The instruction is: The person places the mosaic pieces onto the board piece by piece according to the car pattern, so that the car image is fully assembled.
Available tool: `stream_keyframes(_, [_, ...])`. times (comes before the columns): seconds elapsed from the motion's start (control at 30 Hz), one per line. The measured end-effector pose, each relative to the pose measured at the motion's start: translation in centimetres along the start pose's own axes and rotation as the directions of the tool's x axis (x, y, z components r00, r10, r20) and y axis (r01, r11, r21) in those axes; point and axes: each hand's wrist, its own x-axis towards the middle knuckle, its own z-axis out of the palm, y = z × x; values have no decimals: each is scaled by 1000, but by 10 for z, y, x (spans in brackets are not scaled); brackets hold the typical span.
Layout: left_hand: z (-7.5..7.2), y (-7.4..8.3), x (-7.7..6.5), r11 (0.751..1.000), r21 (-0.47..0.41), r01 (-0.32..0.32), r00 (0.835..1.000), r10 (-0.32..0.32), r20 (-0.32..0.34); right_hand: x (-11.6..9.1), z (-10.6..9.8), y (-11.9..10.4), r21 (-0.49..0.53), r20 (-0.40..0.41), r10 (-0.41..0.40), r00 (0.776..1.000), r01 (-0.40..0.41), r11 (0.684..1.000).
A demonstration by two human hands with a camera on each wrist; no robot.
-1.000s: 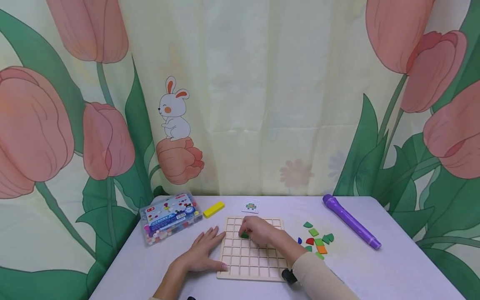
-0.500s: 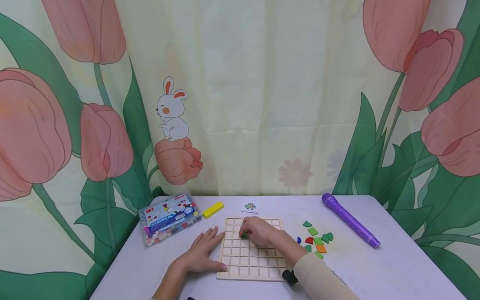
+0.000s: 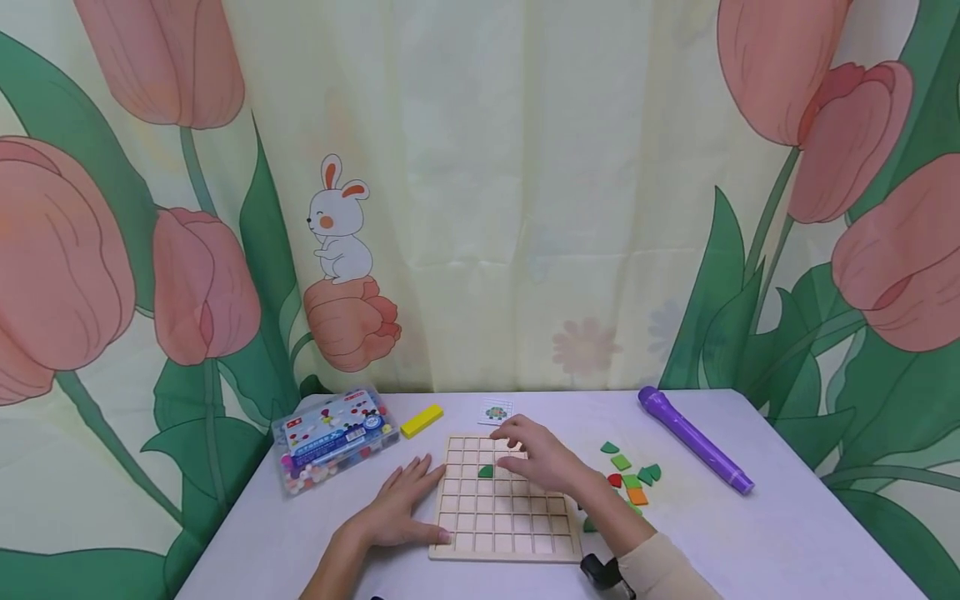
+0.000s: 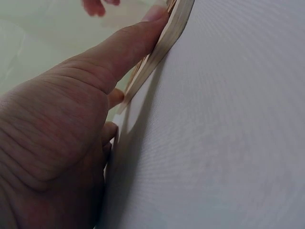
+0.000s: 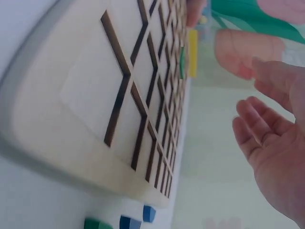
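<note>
A wooden grid board (image 3: 504, 547) with square cells lies flat on the table. One green piece with a curved edge (image 3: 486, 472) sits in the grid's upper part. My left hand (image 3: 399, 510) rests at the board's left side, fingers spread, its thumb (image 4: 138, 40) lying over the frame near the front corner. Over the upper right of the board is my right hand (image 3: 546, 457), thumb and fingers apart with nothing between them. The right wrist view shows that hand (image 5: 276, 138) raised off the grid, with the green piece (image 5: 182, 62) beyond.
Right of the board lie several loose flat pieces, among them an orange square (image 3: 637, 497) and a green leaf shape (image 3: 610, 447). A purple microphone (image 3: 695, 442) lies farther right. Behind are a patterned card (image 3: 496, 412), a yellow block (image 3: 422, 421) and a clear plastic box (image 3: 337, 442).
My right hand has let go of the green piece, which stays in the grid, and has lifted and shifted right with its fingers opened. The left hand keeps its place on the board.
</note>
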Motion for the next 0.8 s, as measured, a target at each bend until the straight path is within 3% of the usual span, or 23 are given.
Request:
stream_keyframes(0.27, [0, 3, -3, 1000, 1, -14, 1000, 14, -9, -32, -17, 11, 55, -198, 57, 979, -47, 997])
stream_keyframes(0.5, [0, 3, -2, 1000, -8, 4, 1000, -4, 3, -44, -36, 21, 59, -215, 154, 964, -144, 988])
stream_keyframes(0.8, [-2, 6, -4, 1000, -2, -20, 1000, 20, -9, -56, -58, 45, 51, -252, 252, 934, -247, 968])
